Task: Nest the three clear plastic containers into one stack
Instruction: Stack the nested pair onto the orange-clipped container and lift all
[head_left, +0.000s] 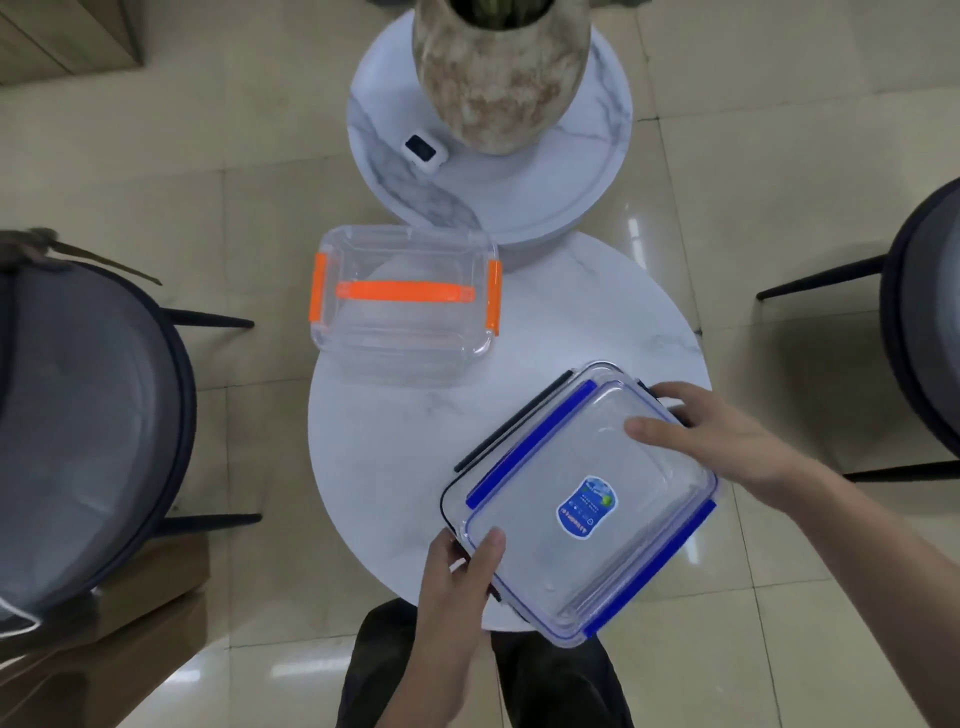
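A clear container with blue clips (587, 509) and a blue label sits on top of a clear container with black clips (506, 426), whose rim and black clips show at its far-left side. Both rest at the near right of the round white table (395, 457). My left hand (460, 577) grips the blue-clipped container at its near-left corner. My right hand (711, 436) holds its far-right corner, thumb laid on top. A third clear container with orange clips and an orange handle (405, 301) stands apart at the table's far-left edge.
A higher round marble table (587, 171) behind carries a large mottled vase (501, 73) and a small white device (423, 150). Dark chairs stand at the left (88, 431) and right (930, 312). My dark trousers (379, 670) show below the table edge. Cardboard lies at lower left.
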